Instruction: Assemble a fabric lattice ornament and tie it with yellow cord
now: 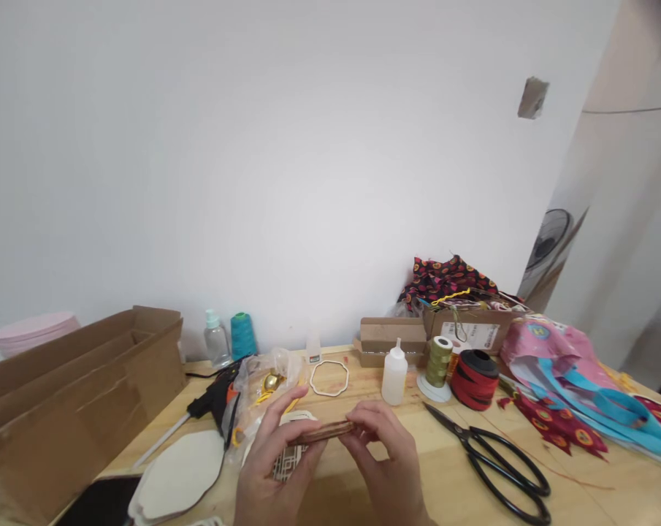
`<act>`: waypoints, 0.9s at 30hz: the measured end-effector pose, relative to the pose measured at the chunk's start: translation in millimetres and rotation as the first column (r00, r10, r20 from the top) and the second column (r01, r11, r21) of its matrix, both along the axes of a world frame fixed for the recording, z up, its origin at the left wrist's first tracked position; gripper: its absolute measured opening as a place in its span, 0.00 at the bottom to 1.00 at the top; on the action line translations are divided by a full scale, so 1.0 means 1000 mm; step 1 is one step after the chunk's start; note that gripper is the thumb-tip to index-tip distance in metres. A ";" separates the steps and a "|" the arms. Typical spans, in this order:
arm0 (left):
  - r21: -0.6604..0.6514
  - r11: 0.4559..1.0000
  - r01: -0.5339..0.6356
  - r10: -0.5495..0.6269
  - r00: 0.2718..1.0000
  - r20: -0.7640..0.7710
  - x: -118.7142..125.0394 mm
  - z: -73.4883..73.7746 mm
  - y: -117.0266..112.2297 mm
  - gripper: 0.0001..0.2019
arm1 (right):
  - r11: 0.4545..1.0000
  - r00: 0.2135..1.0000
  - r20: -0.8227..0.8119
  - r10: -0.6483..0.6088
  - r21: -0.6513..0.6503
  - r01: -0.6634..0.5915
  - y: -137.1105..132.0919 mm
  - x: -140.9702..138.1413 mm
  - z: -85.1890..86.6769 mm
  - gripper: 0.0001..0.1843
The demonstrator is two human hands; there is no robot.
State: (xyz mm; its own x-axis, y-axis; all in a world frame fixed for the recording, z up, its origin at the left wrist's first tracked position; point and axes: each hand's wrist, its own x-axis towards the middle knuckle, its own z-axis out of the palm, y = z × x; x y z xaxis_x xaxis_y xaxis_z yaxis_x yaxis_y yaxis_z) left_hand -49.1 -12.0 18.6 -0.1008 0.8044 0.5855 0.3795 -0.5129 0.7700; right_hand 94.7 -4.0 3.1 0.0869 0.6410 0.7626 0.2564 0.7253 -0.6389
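Note:
Between my left hand (275, 464) and my right hand (386, 456) is a thin, brown, layered wooden piece (323, 433), seen nearly edge-on. The fingers and thumbs of both hands pinch it from its two ends, above the table. Whether it is one plate or a few stacked ones I cannot tell. Under and behind my left hand lies a pale cut-out panel with a lattice pattern (289, 460), partly covered by the fingers. Just beyond the hands rests a thin pale scalloped frame (329, 378). A white squeeze bottle (394, 376) with a pointed nozzle stands past my right hand.
Black-handled scissors (488, 456) lie to the right, near thread spools (474, 380) and bright fabric (554, 420). On the left are a long cardboard box (89, 409), a hot glue gun (216, 402), pale scalloped boards (180, 471) and a clear plastic bag (278, 365).

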 end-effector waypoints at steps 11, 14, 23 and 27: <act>-0.499 0.732 0.463 -0.115 0.807 0.580 -0.006 0.000 0.015 0.16 | 0.914 0.993 -0.056 0.100 -0.390 -0.114 0.002 -0.002 -0.002 0.09; -0.500 0.682 0.534 -0.104 0.748 0.656 -0.004 -0.006 0.017 0.15 | 0.884 0.991 -0.097 0.097 -0.449 -0.131 0.005 -0.002 -0.006 0.13; -0.536 0.627 0.566 -0.019 0.699 0.715 0.004 -0.009 0.012 0.12 | 0.854 0.980 -0.195 0.043 -0.501 -0.137 0.010 0.002 -0.010 0.20; -0.537 0.633 0.557 -0.031 0.712 0.702 0.006 -0.007 0.011 0.14 | 0.842 0.989 -0.126 0.076 -0.524 -0.132 0.007 0.000 -0.009 0.14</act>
State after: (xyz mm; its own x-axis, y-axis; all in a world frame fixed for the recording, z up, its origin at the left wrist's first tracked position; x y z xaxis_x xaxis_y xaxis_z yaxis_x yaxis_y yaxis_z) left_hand -43.6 -0.8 11.3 0.1262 0.9652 -0.2290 -0.3452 0.2591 0.9021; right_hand 95.1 3.0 -6.1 0.0523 0.9538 0.2960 0.1157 0.2886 -0.9504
